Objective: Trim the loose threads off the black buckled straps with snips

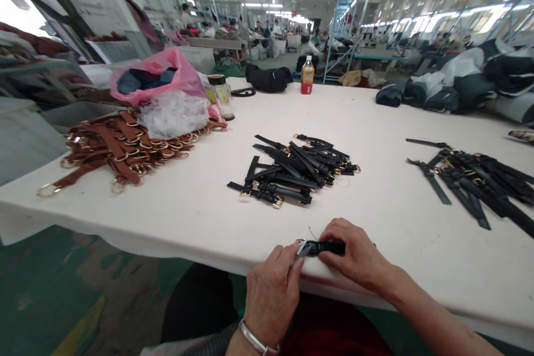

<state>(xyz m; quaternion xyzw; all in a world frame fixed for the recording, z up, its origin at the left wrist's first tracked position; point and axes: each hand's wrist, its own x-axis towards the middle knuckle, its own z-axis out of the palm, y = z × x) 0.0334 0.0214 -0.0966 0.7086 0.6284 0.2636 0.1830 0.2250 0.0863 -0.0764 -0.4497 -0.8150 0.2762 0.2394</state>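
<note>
At the table's near edge, my right hand [354, 250] is closed on a short black leather strap [327, 247], pinching it between thumb and fingers. A dark loose thread end sticks up from that strap. My left hand [273, 281], with a silver bangle on its wrist, is closed on small metal thread snips [302, 248]. Their bright tips touch or nearly touch the strap's left end; most of the tool is hidden in the fingers. Just beyond my hands lies a pile of black buckle straps [292, 169] with gold-coloured buckles.
Another heap of black straps [471, 178] lies right. Brown straps with rings [120, 147] lie left, beside a pink plastic bag [179, 72] and a clear jar [221, 97]. A drink bottle [307, 75] and a black pouch [269, 78] stand at the far edge. People are in the background.
</note>
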